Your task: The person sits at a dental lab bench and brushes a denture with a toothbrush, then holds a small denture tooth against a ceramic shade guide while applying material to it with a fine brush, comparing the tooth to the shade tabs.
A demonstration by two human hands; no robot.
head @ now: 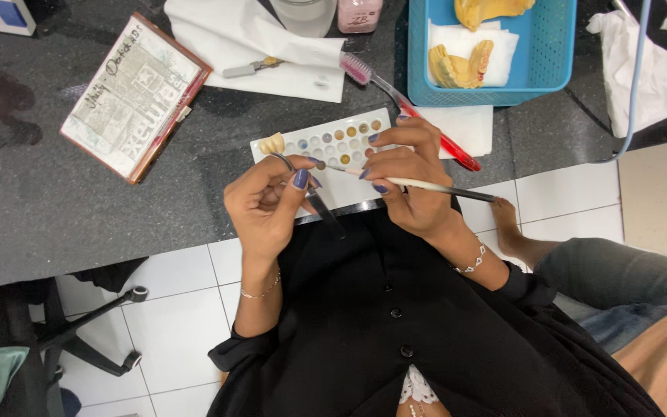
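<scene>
A thin brush lies across the fingers of the right hand, pinched near its front end, with the handle pointing out past the wrist. Its tip meets a small piece held at the end of metal tweezers; the piece is too small to make out. The left hand is curled closed round the tweezers, thumb pressing them against the fingers. Both hands hover close together, nearly touching, just above the near edge of a dark counter.

Just behind the hands sits a white palette with rows of small round wells, some holding colour. A tooth model rests at its left end. A red toothbrush lies to the right, beside a blue basket holding yellow dental casts. A flat box lies further left.
</scene>
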